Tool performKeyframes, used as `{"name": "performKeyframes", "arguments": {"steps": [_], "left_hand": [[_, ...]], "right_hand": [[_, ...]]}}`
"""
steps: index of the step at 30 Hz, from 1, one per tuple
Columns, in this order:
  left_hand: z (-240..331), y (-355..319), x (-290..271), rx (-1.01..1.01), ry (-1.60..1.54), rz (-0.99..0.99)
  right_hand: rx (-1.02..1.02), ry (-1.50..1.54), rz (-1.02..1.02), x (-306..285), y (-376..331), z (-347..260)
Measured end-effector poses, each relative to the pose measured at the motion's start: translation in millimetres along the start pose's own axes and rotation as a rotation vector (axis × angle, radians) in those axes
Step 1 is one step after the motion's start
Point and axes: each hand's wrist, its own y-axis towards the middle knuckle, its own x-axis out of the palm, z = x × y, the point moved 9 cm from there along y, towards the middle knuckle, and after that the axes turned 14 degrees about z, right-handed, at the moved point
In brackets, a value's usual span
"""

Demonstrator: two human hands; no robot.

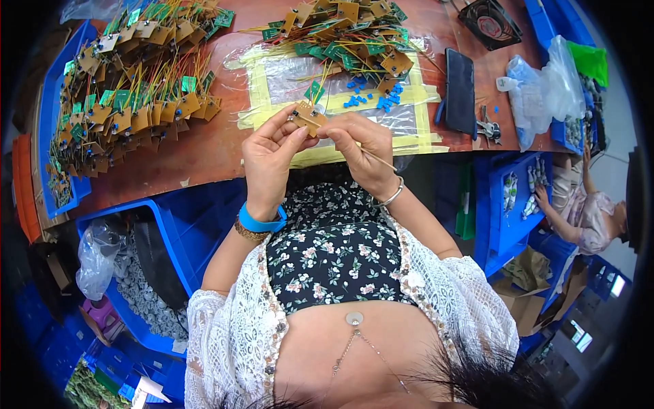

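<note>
My left hand (267,158) pinches a small brown circuit board (308,117) by its edge, above the near side of the table. A little green board (314,91) shows just beyond it; whether wires join the two I cannot tell. My right hand (366,146) is closed round a thin wooden stick (379,160), with its fingertips close against the brown board's right side. The stick's tip is hidden by the fingers and board. Small blue plastic parts (388,100) lie loose just past my right hand, on a clear sheet edged with yellow tape (272,99).
Wired brown and green boards (347,41) are heaped at the far middle, more (136,112) at the left beside a blue tray (51,170). At right lie a phone (460,92), keys (488,128), a fan (489,24) and plastic bags (538,92). Another person (586,211) works far right.
</note>
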Motion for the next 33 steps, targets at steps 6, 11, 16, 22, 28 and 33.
{"name": "performKeyframes", "arguments": {"steps": [6, 11, 16, 22, 28, 33], "left_hand": [[3.1, 0.7, -4.0, 0.020, 0.010, 0.026], [3.6, 5.7, -12.4, 0.057, -0.028, 0.084], [4.9, 2.1, -9.1, 0.062, -0.022, 0.098], [1.3, 5.0, -14.9, 0.077, -0.002, 0.089], [-7.4, 2.2, -7.1, 0.061, 0.008, 0.034], [-2.5, -3.2, 5.3, 0.056, -0.004, -0.014]], "right_hand": [[-0.043, -0.030, 0.037, -27.4, 3.7, -9.2], [-0.152, -0.277, 0.073, -52.0, 9.3, 26.1], [-0.450, -0.583, -0.050, -20.3, 6.2, 26.9], [-0.451, -0.623, -0.067, -10.4, 9.5, 28.4], [-0.358, -0.338, 0.097, -2.6, 19.3, -24.6], [-0.450, -0.431, 0.012, 13.2, 18.7, -36.0]]}}
